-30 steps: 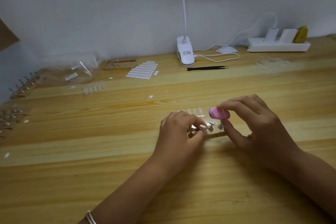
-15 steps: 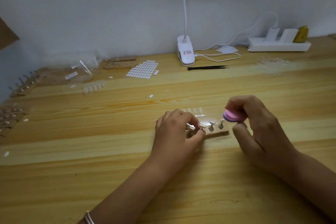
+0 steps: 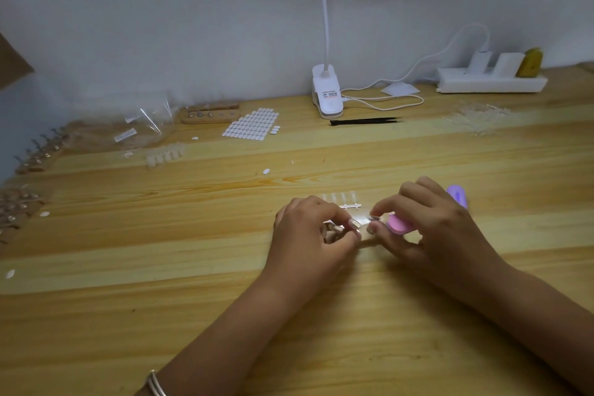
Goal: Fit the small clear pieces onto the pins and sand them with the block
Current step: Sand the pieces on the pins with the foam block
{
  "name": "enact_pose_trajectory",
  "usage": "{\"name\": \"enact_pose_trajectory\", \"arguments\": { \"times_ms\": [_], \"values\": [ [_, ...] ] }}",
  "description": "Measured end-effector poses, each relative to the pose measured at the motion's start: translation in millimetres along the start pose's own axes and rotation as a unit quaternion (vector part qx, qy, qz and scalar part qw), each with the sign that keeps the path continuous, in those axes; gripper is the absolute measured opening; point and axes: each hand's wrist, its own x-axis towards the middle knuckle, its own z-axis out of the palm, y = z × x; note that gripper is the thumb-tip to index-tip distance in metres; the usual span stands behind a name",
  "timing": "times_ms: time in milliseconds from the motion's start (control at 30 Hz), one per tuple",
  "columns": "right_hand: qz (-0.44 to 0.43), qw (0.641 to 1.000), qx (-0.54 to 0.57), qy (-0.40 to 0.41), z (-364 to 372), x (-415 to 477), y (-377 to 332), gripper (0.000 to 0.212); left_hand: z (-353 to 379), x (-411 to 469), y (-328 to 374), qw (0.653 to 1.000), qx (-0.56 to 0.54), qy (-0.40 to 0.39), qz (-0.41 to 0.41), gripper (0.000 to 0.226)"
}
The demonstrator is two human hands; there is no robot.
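My left hand grips the left end of a small wooden pin holder, which both hands mostly hide. My right hand holds the pink sanding block tucked under its fingers, and the block's purple end sticks out behind the knuckles. The right thumb and forefinger meet at a small clear piece over the holder. A few loose clear pieces and a white sprue lie on the table just beyond the hands.
At the back stand a clip lamp base, black tweezers, a power strip and a pile of clear bits. Back left lie a sticker sheet, another pin holder, a plastic bag and several pin strips.
My right hand swung out to the right with the block, then came back left to the holder. Its thumb and forefinger now pinch at a pin, with the block turned under the fingers.
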Motion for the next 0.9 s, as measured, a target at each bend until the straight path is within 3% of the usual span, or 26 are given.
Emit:
{"name": "enact_pose_trajectory", "arguments": {
  "times_ms": [133, 233, 433, 600, 700, 833, 900],
  "values": [
    [-0.012, 0.998, 0.056, -0.023, -6.2, 0.3, 1.6, 0.007, -1.1, -1.0, 1.3, 1.0, 0.016, 0.005, 0.007, 0.014],
    [0.049, 0.984, 0.169, -0.026, -17.4, 1.1, 2.6, 0.009, -4.9, -3.3, 2.8, 0.998, 0.018, 0.021, 0.06, 0.028],
    [0.144, 0.893, 0.42, -0.067, -33.2, 6.1, -7.4, 0.02, -13.3, -13.0, 10.9, 0.976, -0.139, 0.04, 0.164, 0.044],
    [0.175, 0.854, 0.484, -0.072, -35.4, 6.4, -9.7, 0.027, -15.6, -15.9, 13.2, 0.967, -0.177, 0.043, 0.181, 0.042],
    [0.164, 0.866, 0.467, -0.065, -34.6, 5.4, -13.5, 0.022, -17.0, -16.7, 13.8, 0.965, -0.191, 0.047, 0.174, 0.039],
    [0.128, 0.941, 0.313, -0.03, -30.4, -2.1, -13.0, 0.024, -19.2, -18.7, 15.8, 0.965, -0.211, 0.033, 0.149, 0.037],
    [0.142, 0.936, 0.319, -0.034, -30.5, -5.1, -12.3, 0.025, -18.6, -20.1, 15.6, 0.967, -0.225, 0.022, 0.117, 0.034]
  ]
}}
